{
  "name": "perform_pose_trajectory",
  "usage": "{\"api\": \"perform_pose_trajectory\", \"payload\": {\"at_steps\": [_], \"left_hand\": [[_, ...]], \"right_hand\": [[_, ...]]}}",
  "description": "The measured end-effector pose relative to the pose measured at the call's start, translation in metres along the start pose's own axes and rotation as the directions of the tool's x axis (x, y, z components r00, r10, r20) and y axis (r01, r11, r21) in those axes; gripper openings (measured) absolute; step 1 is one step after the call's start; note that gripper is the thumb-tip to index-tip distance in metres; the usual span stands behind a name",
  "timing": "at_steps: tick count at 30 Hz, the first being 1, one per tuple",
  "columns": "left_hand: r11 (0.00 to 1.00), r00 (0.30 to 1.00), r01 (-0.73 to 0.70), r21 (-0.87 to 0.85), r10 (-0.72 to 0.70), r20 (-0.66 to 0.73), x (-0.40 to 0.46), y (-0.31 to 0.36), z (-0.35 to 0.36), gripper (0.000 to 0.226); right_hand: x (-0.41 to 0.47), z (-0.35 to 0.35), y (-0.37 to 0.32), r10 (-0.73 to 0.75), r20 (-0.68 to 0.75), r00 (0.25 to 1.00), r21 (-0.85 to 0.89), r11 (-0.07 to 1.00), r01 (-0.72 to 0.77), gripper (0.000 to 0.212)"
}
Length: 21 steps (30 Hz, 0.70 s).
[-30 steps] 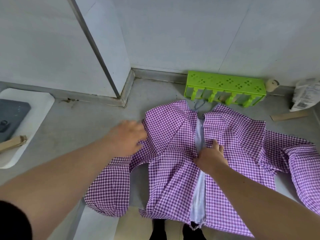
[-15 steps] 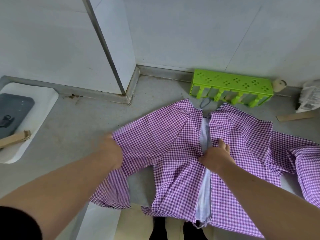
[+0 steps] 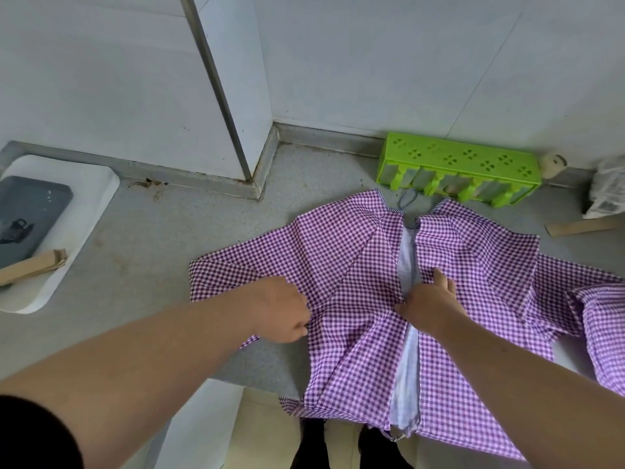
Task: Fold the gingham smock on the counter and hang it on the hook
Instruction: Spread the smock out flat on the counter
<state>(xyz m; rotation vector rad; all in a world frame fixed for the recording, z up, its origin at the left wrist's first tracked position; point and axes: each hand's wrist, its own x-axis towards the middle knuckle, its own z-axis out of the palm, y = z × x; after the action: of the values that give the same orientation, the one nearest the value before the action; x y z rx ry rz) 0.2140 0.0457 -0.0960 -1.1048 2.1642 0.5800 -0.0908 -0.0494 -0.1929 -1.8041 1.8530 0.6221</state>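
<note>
The purple gingham smock (image 3: 358,265) lies spread on the grey counter (image 3: 142,252), its back opening showing a pale strip down the middle and its hem hanging over the front edge. My left hand (image 3: 284,311) grips the left sleeve, fingers curled into the cloth, and that sleeve lies stretched out flat to the left. My right hand (image 3: 427,299) presses on the smock at the central opening, index finger stretched forward. The right sleeve (image 3: 598,316) lies rumpled at the far right. No hook is in view.
A green plastic rack (image 3: 460,164) stands against the back wall just behind the collar. A white sink (image 3: 77,211) with a dark tray and a cardboard piece is at the left. A cardboard strip (image 3: 581,226) and a plastic bag (image 3: 608,187) lie at the right.
My left hand took hold of the folded-in left sleeve and pulled it out to the left, so it now lies flat. My right hand stayed pressed on the centre.
</note>
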Motion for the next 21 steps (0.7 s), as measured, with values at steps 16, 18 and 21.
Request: {"api": "perform_pose_trajectory", "payload": {"at_steps": [16, 18, 21], "left_hand": [[0.941, 0.951, 0.288, -0.177, -0.303, -0.065, 0.001, -0.007, 0.02, 0.061], [0.924, 0.942, 0.304, -0.232, -0.328, -0.068, 0.02, 0.026, 0.015, 0.082], [0.867, 0.893, 0.44, -0.236, -0.45, 0.012, 0.041, 0.035, 0.023, 0.089]], "right_hand": [[-0.018, -0.015, -0.004, -0.056, 0.009, 0.998, 0.037, 0.998, 0.055, 0.064], [-0.028, -0.023, -0.001, -0.112, -0.054, 0.992, 0.097, 0.988, 0.116, 0.047], [-0.05, -0.033, 0.003, -0.161, -0.194, 0.968, 0.173, 0.965, 0.196, 0.036]]}}
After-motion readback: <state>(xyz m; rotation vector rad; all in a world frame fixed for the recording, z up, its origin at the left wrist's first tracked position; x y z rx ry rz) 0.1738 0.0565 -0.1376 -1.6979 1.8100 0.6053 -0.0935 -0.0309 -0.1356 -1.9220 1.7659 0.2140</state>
